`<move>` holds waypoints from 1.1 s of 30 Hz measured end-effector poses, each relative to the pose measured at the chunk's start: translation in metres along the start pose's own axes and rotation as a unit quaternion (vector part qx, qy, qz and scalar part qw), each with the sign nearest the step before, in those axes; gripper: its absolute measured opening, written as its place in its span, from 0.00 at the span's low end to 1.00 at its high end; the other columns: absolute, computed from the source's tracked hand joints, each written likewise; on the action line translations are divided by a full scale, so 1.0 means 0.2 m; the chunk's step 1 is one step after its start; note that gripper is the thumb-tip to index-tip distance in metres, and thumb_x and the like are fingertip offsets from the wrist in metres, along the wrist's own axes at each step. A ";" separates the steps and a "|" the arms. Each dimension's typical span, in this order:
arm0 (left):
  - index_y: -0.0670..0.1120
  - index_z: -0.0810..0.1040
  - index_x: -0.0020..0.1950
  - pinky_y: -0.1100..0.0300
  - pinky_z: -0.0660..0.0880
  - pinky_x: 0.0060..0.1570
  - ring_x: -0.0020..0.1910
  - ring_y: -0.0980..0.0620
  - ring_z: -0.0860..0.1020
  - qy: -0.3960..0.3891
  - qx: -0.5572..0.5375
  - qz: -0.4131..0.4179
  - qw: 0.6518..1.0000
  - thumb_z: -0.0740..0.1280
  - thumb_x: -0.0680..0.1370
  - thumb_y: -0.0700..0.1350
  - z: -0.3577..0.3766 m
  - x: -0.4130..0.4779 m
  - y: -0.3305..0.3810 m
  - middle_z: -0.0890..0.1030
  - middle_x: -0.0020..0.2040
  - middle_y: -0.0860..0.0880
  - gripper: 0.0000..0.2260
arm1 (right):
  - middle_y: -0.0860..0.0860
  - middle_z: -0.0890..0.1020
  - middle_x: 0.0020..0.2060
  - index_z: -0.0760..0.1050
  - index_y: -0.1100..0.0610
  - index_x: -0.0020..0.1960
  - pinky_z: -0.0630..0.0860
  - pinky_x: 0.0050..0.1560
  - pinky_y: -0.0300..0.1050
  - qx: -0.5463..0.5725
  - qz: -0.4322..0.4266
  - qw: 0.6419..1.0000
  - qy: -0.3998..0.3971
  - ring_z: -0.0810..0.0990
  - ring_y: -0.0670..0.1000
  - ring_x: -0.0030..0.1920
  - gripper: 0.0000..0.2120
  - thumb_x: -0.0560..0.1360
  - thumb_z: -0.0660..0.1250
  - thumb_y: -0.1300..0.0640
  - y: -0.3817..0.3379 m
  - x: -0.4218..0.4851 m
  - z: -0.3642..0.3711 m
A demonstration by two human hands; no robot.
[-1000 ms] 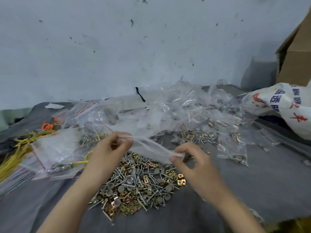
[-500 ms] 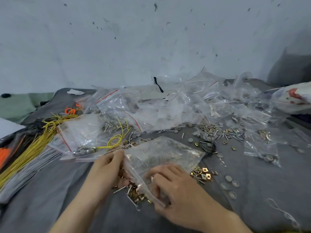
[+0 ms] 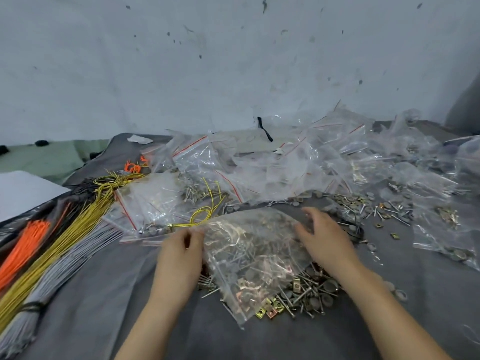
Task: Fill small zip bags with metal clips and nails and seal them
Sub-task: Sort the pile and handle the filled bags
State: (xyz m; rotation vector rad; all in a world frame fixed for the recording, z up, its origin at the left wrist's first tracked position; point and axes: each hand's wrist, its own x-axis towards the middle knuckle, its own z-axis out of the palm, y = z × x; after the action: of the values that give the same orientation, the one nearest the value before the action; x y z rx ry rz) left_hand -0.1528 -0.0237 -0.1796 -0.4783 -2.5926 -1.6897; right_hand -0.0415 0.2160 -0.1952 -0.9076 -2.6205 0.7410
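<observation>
Clear plastic zip bag (image 3: 249,255) lies on top of heap of silver nails and brass clips (image 3: 306,289), left hand (image 3: 181,255) pinching bag's left edge, right hand (image 3: 324,242) fingers spread at its right edge.

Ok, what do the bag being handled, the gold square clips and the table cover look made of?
Bag: thin clear plastic film, glossy; see-through, creased, glinting.
Clips: metal, probably brass-coloured plating, shiny; folded sheet shapes.
Table cover: likely woven cloth, matte dark grey; soft wrinkles, no sheen.
</observation>
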 end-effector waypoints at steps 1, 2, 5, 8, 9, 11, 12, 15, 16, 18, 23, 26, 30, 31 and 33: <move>0.46 0.77 0.38 0.54 0.69 0.32 0.27 0.56 0.73 0.004 -0.002 0.009 1.000 0.63 0.81 0.50 0.01 0.00 0.01 0.79 0.29 0.53 0.15 | 0.53 0.74 0.68 0.65 0.50 0.74 0.71 0.64 0.55 -0.039 0.011 0.999 -0.003 0.72 0.57 0.67 0.24 0.82 0.59 0.41 0.00 0.03 0.02; 0.47 0.77 0.38 0.57 0.69 0.32 0.28 0.57 0.74 0.006 -0.003 0.017 1.000 0.63 0.82 0.51 0.02 0.00 0.01 0.79 0.30 0.55 0.15 | 0.54 0.74 0.67 0.65 0.50 0.74 0.70 0.63 0.55 -0.073 0.019 0.997 -0.002 0.72 0.58 0.67 0.25 0.81 0.59 0.40 -0.01 0.05 0.04; 0.46 0.78 0.42 0.57 0.72 0.37 0.35 0.51 0.78 0.012 -0.011 0.032 0.999 0.62 0.82 0.52 0.03 0.02 0.02 0.82 0.36 0.49 0.14 | 0.55 0.76 0.64 0.70 0.49 0.71 0.68 0.61 0.55 -0.102 0.043 0.994 -0.003 0.74 0.58 0.65 0.25 0.80 0.61 0.37 -0.04 0.11 0.08; 0.47 0.80 0.45 0.52 0.73 0.36 0.33 0.49 0.76 0.007 -0.017 0.031 0.999 0.61 0.82 0.53 0.04 0.02 0.04 0.82 0.37 0.46 0.14 | 0.53 0.79 0.61 0.75 0.50 0.67 0.69 0.60 0.53 -0.074 0.052 0.996 -0.010 0.76 0.55 0.62 0.22 0.79 0.63 0.39 -0.03 0.13 0.07; 0.47 0.80 0.45 0.51 0.74 0.37 0.34 0.48 0.77 0.004 -0.021 0.030 0.999 0.61 0.82 0.53 0.05 0.02 0.05 0.83 0.37 0.45 0.14 | 0.52 0.80 0.60 0.76 0.51 0.65 0.70 0.59 0.53 -0.071 0.052 0.996 -0.011 0.77 0.55 0.61 0.21 0.79 0.64 0.40 -0.03 0.12 0.06; 0.46 0.82 0.46 0.47 0.77 0.41 0.36 0.45 0.80 -0.003 -0.035 0.030 0.999 0.62 0.82 0.52 0.05 0.02 0.07 0.83 0.38 0.44 0.14 | 0.52 0.80 0.57 0.77 0.51 0.61 0.72 0.58 0.52 -0.066 0.053 0.996 -0.006 0.78 0.55 0.57 0.17 0.79 0.64 0.42 -0.02 0.10 0.04; 0.47 0.83 0.45 0.47 0.78 0.42 0.35 0.47 0.80 -0.007 -0.045 0.029 0.999 0.63 0.82 0.51 0.05 0.02 0.08 0.84 0.37 0.45 0.12 | 0.51 0.81 0.55 0.78 0.51 0.57 0.74 0.56 0.53 -0.054 0.053 0.997 0.001 0.79 0.54 0.54 0.14 0.79 0.65 0.43 -0.02 0.08 0.03; 0.50 0.83 0.41 0.58 0.76 0.32 0.27 0.56 0.76 -0.010 -0.079 0.021 0.997 0.66 0.81 0.48 0.07 0.02 0.12 0.82 0.31 0.51 0.11 | 0.49 0.82 0.43 0.76 0.52 0.46 0.76 0.42 0.49 0.009 0.064 0.998 0.025 0.80 0.51 0.42 0.08 0.78 0.66 0.48 0.02 0.03 -0.06; 0.48 0.83 0.40 0.62 0.74 0.27 0.26 0.55 0.74 -0.012 -0.093 0.019 0.995 0.66 0.80 0.48 0.08 0.01 0.13 0.80 0.30 0.50 0.11 | 0.47 0.82 0.39 0.75 0.51 0.44 0.73 0.36 0.46 0.027 0.070 0.997 0.037 0.80 0.49 0.38 0.08 0.78 0.66 0.49 0.04 0.01 -0.10; 0.43 0.81 0.40 0.61 0.72 0.25 0.27 0.52 0.74 -0.021 -0.111 0.012 0.993 0.68 0.79 0.50 0.12 0.01 0.14 0.80 0.32 0.42 0.13 | 0.45 0.80 0.36 0.73 0.49 0.43 0.68 0.31 0.44 0.052 0.078 0.994 0.063 0.78 0.45 0.35 0.07 0.78 0.67 0.49 0.10 -0.04 -0.18; 0.43 0.76 0.36 0.49 0.73 0.36 0.30 0.48 0.72 -0.064 -0.081 -0.004 0.995 0.68 0.79 0.51 0.23 -0.01 0.13 0.75 0.27 0.51 0.16 | 0.49 0.78 0.55 0.71 0.51 0.61 0.75 0.52 0.53 0.027 0.058 0.991 0.120 0.77 0.49 0.50 0.13 0.79 0.66 0.50 0.19 -0.15 -0.24; 0.45 0.79 0.39 0.53 0.74 0.32 0.25 0.52 0.74 -0.055 -0.068 0.012 0.996 0.65 0.81 0.52 0.25 0.00 0.07 0.75 0.26 0.52 0.15 | 0.47 0.76 0.59 0.72 0.49 0.66 0.72 0.64 0.57 0.072 -0.037 0.984 0.160 0.75 0.51 0.60 0.14 0.80 0.63 0.52 0.09 -0.15 -0.23; 0.49 0.78 0.39 0.69 0.67 0.29 0.27 0.63 0.72 -0.053 -0.039 0.071 0.995 0.62 0.82 0.51 0.25 0.03 0.08 0.77 0.27 0.59 0.14 | 0.43 0.77 0.60 0.73 0.47 0.67 0.69 0.67 0.51 0.098 -0.154 0.978 0.103 0.73 0.45 0.62 0.14 0.83 0.60 0.52 -0.09 -0.06 -0.15; 0.50 0.78 0.39 0.70 0.67 0.30 0.28 0.63 0.72 -0.060 -0.039 0.083 0.994 0.62 0.82 0.50 0.25 0.03 0.09 0.77 0.28 0.59 0.13 | 0.43 0.77 0.62 0.72 0.47 0.69 0.68 0.68 0.50 0.103 -0.179 0.975 0.085 0.73 0.45 0.63 0.15 0.84 0.58 0.50 -0.13 -0.05 -0.13; 0.50 0.78 0.40 0.70 0.68 0.32 0.31 0.62 0.73 -0.073 -0.037 0.104 0.991 0.62 0.82 0.50 0.25 0.04 0.10 0.78 0.32 0.55 0.13 | 0.44 0.76 0.65 0.70 0.46 0.72 0.66 0.70 0.49 0.113 -0.208 0.971 0.045 0.71 0.47 0.67 0.17 0.85 0.54 0.47 -0.19 -0.02 -0.08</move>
State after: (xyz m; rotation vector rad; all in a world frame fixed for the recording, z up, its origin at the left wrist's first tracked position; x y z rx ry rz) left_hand -0.1472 0.0311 -0.1818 -0.8735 -2.4736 -1.7464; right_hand -0.0499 0.1941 -0.1614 -0.3039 -2.4596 0.8342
